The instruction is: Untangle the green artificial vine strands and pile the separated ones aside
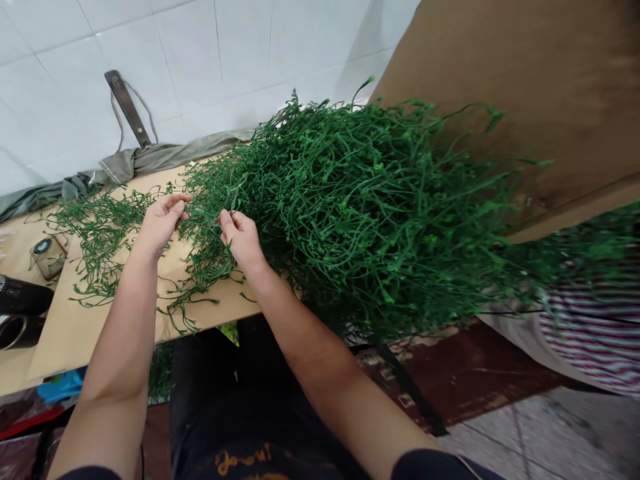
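Observation:
A large heap of thin, curly green plant stems (360, 193) with small forked tips, apparently artificial, covers the middle and right of the board. My left hand (165, 217) is over the heap's left edge, thumb and fingers closed on a green stem at their tips. A short way to the right, my right hand (241, 239) pinches a green stem between thumb and forefinger, palm down. Between the hands lie tangled stems, and the exact ends held are hard to make out. A thinner spread of loose green stems (103, 230) lies left of my left hand.
The tan board (170, 283) ends just before my lap. Black cylinders (23, 297) and a small clear jar (49, 255) stand at the left. A cardboard sheet (525, 87) rises at the right. Behind are a rolled grey cloth (170, 152) and a wooden-handled strap (127, 110).

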Demonstrator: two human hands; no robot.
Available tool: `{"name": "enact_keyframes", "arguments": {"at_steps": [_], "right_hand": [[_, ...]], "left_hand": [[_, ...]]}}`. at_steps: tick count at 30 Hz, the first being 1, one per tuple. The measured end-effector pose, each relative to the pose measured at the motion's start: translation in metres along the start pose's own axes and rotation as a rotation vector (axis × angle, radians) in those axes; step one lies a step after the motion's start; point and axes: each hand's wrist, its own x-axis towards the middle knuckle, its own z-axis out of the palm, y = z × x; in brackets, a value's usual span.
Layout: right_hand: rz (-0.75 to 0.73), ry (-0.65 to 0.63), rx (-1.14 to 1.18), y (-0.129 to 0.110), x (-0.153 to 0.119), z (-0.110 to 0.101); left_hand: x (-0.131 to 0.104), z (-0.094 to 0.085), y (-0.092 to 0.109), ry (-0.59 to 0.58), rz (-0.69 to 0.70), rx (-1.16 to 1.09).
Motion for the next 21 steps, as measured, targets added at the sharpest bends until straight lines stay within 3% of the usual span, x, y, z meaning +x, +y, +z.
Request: {"name": "enact_keyframes", "arguments": {"at_steps": [4, 7, 9, 11, 14, 18, 21], "right_hand": [[-0.028, 0.036, 0.045, -0.003, 0.001, -0.002], [0.044, 0.035, 0.068, -0.010, -0.002, 0.001], [0.078, 0.037, 0.066, -0.014, -0.004, 0.003], [0.064, 0.032, 0.059, -0.016, -0.005, 0.004], [0.040, 0.025, 0.012, -0.012, -0.008, 0.003], [0.026, -0.034, -0.075, -0.005, -0.013, 0.003], [-0.084, -0.030, -0.197, -0.005, -0.016, 0.006]], "left_hand": [[-0.007, 0.008, 0.002, -0.049, -0.132, -0.140], [-0.009, 0.020, -0.002, -0.015, -0.266, -0.297], [-0.009, 0.028, -0.006, -0.052, -0.344, -0.380], [-0.009, 0.034, -0.006, -0.126, -0.354, -0.412], [-0.005, 0.038, -0.002, -0.188, -0.255, -0.400], [0.005, 0.043, 0.002, -0.063, -0.201, -0.346], [0.017, 0.052, -0.002, 0.061, -0.237, -0.322]]}}
